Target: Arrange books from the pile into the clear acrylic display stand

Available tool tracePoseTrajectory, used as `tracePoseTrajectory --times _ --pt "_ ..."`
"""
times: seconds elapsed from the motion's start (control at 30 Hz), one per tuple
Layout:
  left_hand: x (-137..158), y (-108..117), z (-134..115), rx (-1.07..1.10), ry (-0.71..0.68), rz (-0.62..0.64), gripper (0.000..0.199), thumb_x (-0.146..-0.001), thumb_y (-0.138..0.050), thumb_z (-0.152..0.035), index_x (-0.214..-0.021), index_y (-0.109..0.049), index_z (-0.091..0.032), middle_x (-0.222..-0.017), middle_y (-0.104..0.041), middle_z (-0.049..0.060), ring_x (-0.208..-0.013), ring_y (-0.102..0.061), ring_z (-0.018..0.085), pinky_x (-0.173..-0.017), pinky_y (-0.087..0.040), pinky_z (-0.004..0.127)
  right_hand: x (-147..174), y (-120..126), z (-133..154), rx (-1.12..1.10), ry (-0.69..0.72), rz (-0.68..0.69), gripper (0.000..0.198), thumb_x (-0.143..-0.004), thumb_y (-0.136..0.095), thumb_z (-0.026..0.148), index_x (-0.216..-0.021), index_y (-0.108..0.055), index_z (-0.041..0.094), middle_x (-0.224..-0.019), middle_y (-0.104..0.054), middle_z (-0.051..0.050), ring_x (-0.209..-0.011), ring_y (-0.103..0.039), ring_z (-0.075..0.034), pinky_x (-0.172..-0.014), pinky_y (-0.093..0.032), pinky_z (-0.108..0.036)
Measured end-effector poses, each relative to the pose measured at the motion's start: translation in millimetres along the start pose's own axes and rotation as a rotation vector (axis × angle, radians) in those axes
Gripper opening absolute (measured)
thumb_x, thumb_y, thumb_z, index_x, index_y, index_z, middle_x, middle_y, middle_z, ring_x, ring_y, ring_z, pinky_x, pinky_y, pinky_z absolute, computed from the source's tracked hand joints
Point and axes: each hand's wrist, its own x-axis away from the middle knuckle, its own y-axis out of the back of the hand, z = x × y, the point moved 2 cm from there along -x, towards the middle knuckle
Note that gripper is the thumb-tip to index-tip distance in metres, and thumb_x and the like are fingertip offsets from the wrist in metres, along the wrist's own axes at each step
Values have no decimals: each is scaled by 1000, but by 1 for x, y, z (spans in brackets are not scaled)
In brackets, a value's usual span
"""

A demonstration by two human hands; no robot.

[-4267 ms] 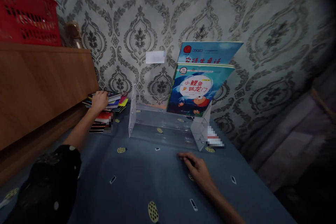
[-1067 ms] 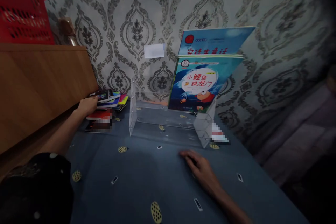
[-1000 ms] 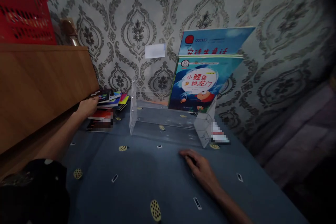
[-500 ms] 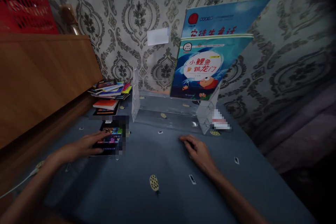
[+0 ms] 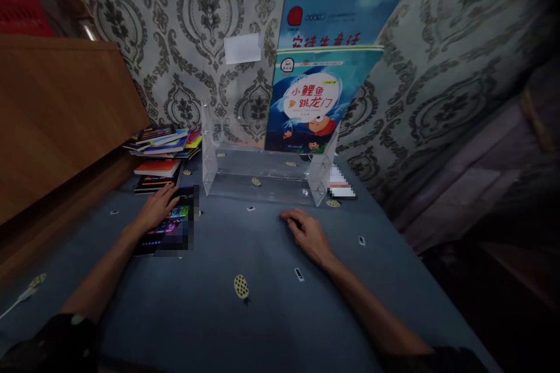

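Note:
My left hand lies open, fingers stretched, on the upper left part of a dark book with colourful pictures on its cover. Its fingertips reach close to a stack of books. My right hand rests on the table with the fingers loosely curled in and nothing seen in them. Beyond it stands a clear acrylic rack. Two books lean upright in the rack's right part: a blue one with a fish on its cover in front, and a taller blue one behind.
A wooden cabinet with a red basket on top borders the left side. Patterned wallpaper bears a white paper. A white partly blurred item lies right of the rack. Curtains hang at right; a white cable lies front left.
My left hand has slid away from me over the dark book, towards the stack. My right hand keeps its pose. The whole view has shifted a little.

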Motion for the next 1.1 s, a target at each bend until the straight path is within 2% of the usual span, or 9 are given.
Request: tracePoseTrajectory --times 0.27,0.4,0.5,0.73,1.1 --pt "15 5 -10 -25 -72 -9 54 -99 -29 -42 -140 -51 -16 -149 -52 13 -140 -46 28 -113 -39 47 -1 -3 -3 28 23 -30 29 -87 -47 14 -96 -74 20 -99 -75 -7 -92 -70 -21 -84 -53 -34" --pt "32 4 -25 -14 -119 -53 54 -100 -28 -44 -139 -53 -16 -146 -55 12 -135 -51 28 -111 -42 47 0 -4 -3 30 30 -36 29 -86 -49 11 -97 -74 20 -100 -75 -7 -93 -69 -22 -85 -53 -35" --pt "46 2 -41 -6 -149 -64 52 -100 -30 -44 -139 -53 -17 -146 -55 12 -137 -49 29 -111 -42 49 0 -5 -5 22 23 -39 28 -86 -50 10 -98 -74 20 -100 -75 -7 -92 -69 -22 -85 -52 -35" --pt "62 -4 -101 6 -223 -93 49 -102 -29 -40 -141 -51 -17 -148 -53 13 -142 -44 30 -110 -40 56 -1 -9 -9 -8 0 -56 27 -86 -53 8 -98 -75 18 -97 -74 -8 -89 -68 -21 -84 -51 -35" --pt "27 -17 -214 120 -235 -76 46 -101 -34 -30 -141 -50 -12 -149 -51 17 -144 -40 32 -116 -30 60 3 -4 -7 -47 -21 -121 27 -86 -51 5 -102 -70 17 -104 -71 -7 -95 -66 -19 -87 -52 -34"
